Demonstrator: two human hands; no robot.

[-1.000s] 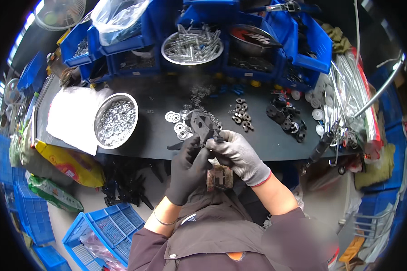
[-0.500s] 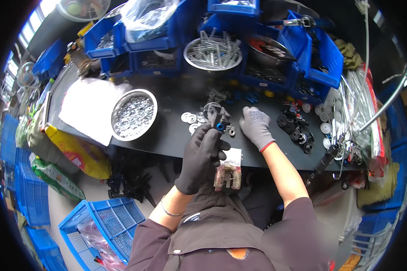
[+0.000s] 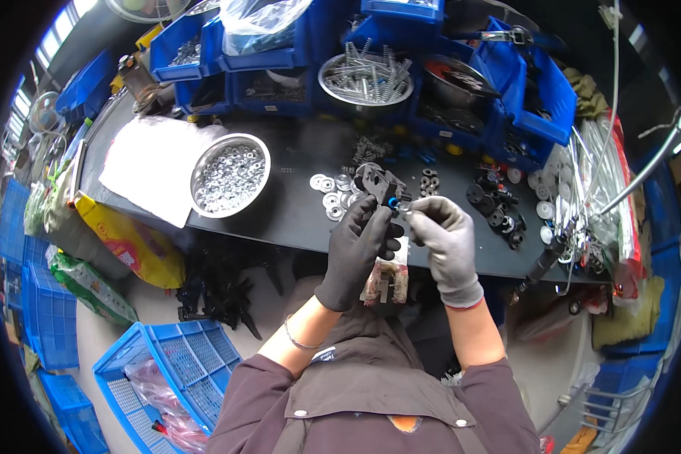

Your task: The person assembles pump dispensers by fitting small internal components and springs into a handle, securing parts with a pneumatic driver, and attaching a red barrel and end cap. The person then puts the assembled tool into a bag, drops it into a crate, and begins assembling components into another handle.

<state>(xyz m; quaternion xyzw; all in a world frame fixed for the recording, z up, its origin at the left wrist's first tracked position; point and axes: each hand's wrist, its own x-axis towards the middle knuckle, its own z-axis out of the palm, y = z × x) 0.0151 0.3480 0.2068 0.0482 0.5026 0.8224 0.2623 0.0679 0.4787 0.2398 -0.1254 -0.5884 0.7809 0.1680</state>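
Observation:
My left hand [image 3: 359, 246], in a black glove, is closed round a black mechanical part [image 3: 378, 184] with a blue ring [image 3: 394, 203] in its end. Close beside that ring, my right hand [image 3: 445, 238] in a grey glove pinches a small bright piece [image 3: 407, 212], too small to name. Fingertips of both hands nearly meet above the table's front edge. Behind the held part lie flat metal washers [image 3: 331, 200] and a heap of small springs [image 3: 371, 149]. Several dark ring-shaped parts [image 3: 429, 181] sit just beyond my right hand.
A steel bowl of small metal parts [image 3: 265, 181] stands left, beside white sheeting [image 3: 144, 170]. Blue bins [image 3: 268, 57] and a bowl of long springs [image 3: 367, 79] line the back. Black wheels and fittings [image 3: 499, 208] lie right. A blue crate [image 3: 159, 378] sits lower left.
My right hand has come from the tabletop to the blue ring, now pinching a small bright piece. My left hand has shifted slightly right with the black part.

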